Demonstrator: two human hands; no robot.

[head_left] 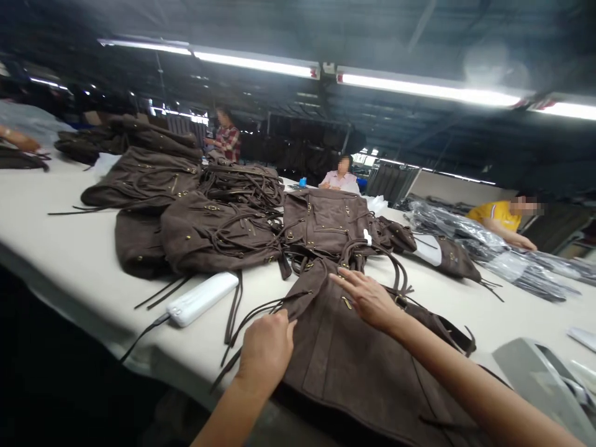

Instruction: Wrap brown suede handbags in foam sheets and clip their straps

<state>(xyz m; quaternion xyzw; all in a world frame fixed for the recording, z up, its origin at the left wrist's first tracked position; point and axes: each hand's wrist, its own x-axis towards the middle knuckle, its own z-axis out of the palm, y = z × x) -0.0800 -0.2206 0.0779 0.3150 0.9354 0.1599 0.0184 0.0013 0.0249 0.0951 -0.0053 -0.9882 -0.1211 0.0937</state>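
Note:
A large dark brown bag with straps and brass-coloured fittings lies in front of me, its near part reaching over the table's edge. My left hand is closed on the bag's left edge, and the thumb presses near a flap with a zip. Flat on the upper part of the same bag rests my right hand, fingers stretched out toward the strap end. Thin dark cords hang to the left of my left hand. Just beyond, another brown bag with zipped pockets lies against this one.
A white power bank with a black cable sits on the white table. More brown bags are piled at left. Clear plastic-wrapped items and a grey device are on the right. Several other people work around the table.

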